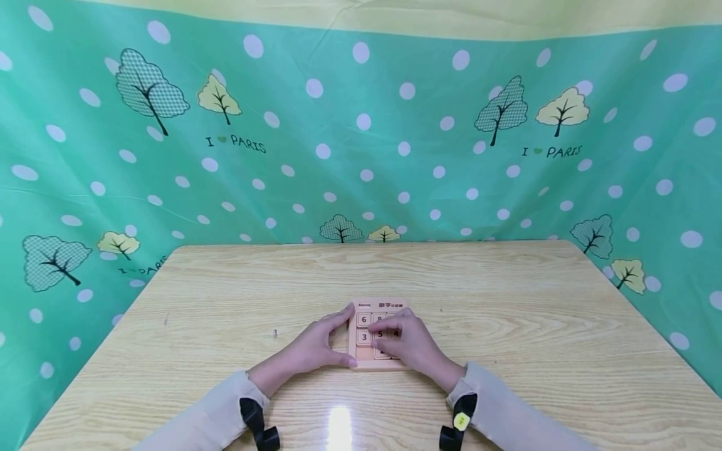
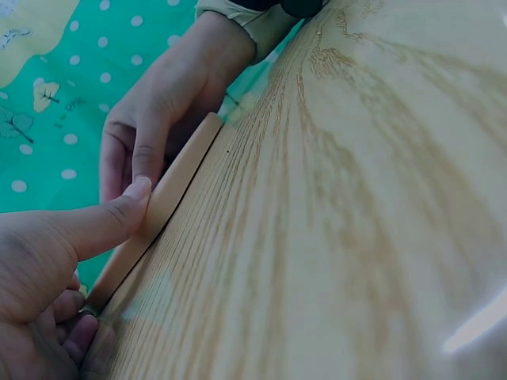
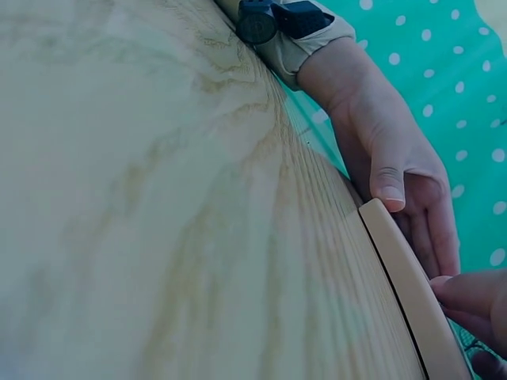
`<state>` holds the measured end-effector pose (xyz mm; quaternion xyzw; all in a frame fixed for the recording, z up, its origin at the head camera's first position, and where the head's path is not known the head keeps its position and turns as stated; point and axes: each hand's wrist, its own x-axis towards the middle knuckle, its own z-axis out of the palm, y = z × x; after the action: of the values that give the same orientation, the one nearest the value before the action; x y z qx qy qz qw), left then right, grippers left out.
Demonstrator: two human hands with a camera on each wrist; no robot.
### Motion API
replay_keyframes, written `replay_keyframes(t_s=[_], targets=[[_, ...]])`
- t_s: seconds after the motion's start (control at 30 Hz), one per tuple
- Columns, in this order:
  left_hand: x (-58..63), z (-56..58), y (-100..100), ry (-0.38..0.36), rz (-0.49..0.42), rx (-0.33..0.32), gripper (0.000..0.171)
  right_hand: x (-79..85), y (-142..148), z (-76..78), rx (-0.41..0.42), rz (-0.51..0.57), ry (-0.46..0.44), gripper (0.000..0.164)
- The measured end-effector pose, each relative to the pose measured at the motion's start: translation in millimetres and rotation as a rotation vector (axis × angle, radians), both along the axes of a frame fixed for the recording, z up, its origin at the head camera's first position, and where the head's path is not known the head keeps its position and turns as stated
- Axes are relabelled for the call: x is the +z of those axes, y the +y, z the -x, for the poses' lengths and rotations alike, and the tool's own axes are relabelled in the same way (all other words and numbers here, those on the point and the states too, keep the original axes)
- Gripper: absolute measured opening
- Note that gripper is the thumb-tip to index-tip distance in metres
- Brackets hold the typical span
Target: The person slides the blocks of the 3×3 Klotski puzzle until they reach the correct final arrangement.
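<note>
Fingers of left hand (image 1: 314, 346) grip number puzzle (image 1: 376, 364) at its left side, right hand (image 1: 415, 343) has loosely parted thumb and index, number tiles (image 1: 363, 320) right under those fingertips.

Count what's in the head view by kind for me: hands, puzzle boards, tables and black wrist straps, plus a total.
Hands: 2 (left hand, right hand)
Puzzle board: 1
Table: 1
Black wrist straps: 2 (left strap, right strap)
Total: 6

The head view is bright and even, with white glare (image 1: 340, 429) on the bench (image 1: 237, 282); both wrist views are dimmer (slightly hazy, too).
</note>
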<state>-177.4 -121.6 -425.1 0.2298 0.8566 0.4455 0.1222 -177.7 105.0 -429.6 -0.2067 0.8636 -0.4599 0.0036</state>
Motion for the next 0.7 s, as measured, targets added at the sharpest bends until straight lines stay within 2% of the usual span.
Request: replay_keyframes(t_s=[0.27, 0.7], targets=[[-0.2, 0.6, 0.0, 0.012, 0.005, 0.004, 0.102, 0.7, 6.2, -3.2, 0.052, 0.013, -0.064, 0.02], [0.0, 0.4, -0.2, 0.0, 0.009, 0.006, 0.102, -1.1, 10.4, -2.7, 0.126, 0.032, -0.05, 0.017]])
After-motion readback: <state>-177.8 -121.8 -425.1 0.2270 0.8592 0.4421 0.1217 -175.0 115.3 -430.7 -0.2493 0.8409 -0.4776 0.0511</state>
